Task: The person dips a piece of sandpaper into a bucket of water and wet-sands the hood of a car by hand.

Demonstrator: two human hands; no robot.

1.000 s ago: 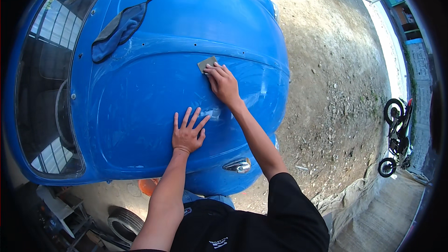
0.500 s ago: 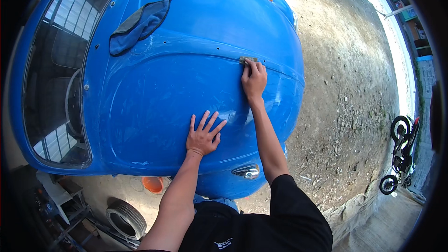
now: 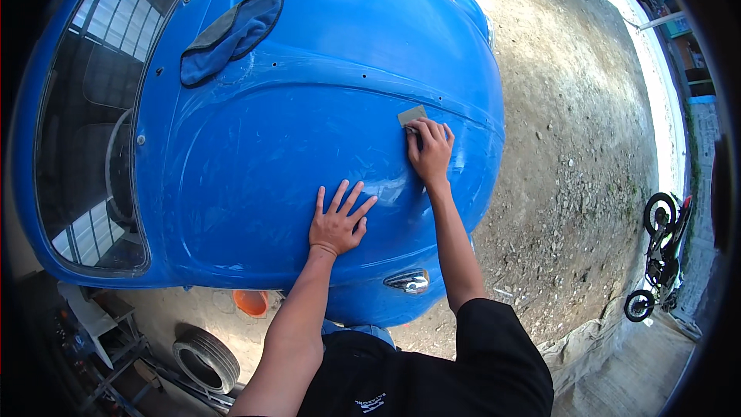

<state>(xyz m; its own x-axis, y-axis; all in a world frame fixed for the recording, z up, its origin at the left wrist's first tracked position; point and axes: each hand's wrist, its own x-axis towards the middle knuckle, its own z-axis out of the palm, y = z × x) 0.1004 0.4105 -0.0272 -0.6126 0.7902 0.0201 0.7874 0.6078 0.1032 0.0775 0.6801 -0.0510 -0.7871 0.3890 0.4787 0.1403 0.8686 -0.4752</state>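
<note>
Below me is the rounded blue front hood (image 3: 255,139) of a car, marked with pale scuffs and a row of small holes along its middle ridge. My right hand (image 3: 432,150) pinches a small grey-tan rectangle of sandpaper (image 3: 412,115) against the paint, just on the near side of the ridge. Its fingers are bent, and they cover one edge of the sheet. My left hand (image 3: 336,218) rests flat on the near part of the hood, fingers spread, with nothing in it. A blue-and-grey cloth (image 3: 235,37) lies on the hood near the windshield.
The windshield (image 3: 96,123) is at left. Chrome-trimmed lamps (image 3: 407,282) sit on the near fender. Beside the car lie an orange bucket (image 3: 251,303) and a tire (image 3: 206,361). Gravelly ground (image 3: 571,154) stretches right, toward a parked motorcycle (image 3: 662,255).
My right hand has drawn the sandpaper slightly toward me, away from the ridge, and more of the sheet shows. My left hand stays in place on the hood.
</note>
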